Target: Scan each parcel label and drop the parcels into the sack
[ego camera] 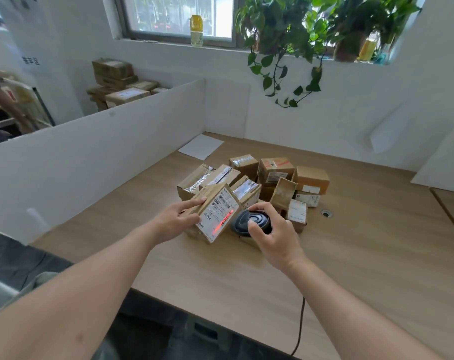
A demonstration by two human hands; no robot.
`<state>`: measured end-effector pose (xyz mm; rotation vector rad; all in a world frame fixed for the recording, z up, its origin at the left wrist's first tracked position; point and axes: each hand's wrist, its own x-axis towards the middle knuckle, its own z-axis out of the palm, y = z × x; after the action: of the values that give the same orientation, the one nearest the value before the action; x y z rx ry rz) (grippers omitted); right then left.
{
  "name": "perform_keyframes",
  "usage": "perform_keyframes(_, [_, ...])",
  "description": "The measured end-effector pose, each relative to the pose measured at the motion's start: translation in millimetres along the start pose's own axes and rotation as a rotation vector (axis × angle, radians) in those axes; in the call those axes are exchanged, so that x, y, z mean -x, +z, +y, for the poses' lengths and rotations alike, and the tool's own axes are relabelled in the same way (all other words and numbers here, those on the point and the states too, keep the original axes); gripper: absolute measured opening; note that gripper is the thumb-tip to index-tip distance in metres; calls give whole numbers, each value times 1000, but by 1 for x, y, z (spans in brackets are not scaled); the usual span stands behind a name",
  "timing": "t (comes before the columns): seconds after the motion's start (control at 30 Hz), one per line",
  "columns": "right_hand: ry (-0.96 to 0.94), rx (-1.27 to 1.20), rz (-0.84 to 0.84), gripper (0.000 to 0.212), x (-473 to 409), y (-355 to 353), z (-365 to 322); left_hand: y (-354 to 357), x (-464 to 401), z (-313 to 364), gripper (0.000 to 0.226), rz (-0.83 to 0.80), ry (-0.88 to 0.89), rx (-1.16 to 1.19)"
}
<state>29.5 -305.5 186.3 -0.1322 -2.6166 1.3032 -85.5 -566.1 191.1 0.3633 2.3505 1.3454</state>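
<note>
My left hand grips a small cardboard parcel above the wooden table, its white label turned toward me. A red scan line crosses the lower right of that label. My right hand holds a dark handheld scanner just right of the parcel, its head aimed at the label. Behind them a pile of several small cardboard parcels lies on the table. No sack shows in this view.
White partition boards wall in the table at the left and back. A sheet of paper lies in the far corner. The scanner's cable hangs over the near edge. A cable hole is right of the pile. More boxes are stacked beyond the partition.
</note>
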Motion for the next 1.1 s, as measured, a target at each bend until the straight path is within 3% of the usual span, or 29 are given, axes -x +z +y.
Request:
perform_keyframes(0.23, [-77,-40,-115,32,4,-10,2,13,42,-7,50,139,-81,-16])
perform_keyframes(0.43, [-113,-173,-181,25,14,6,0,28,91,-15,67,298,-133,-1])
perform_keyframes(0.67, [37,-505,-277,14,56,75,-28,38,169,-56,57,510,-249,-48])
perform_keyframes(0.87, [46,-563,-479,14,96,142,-69,24,252,-113,59,635,-435,-52])
perform_keyframes(1.1, [101,-542,-547,15,141,236,-117,-21,328,-192,63,658,-567,-70])
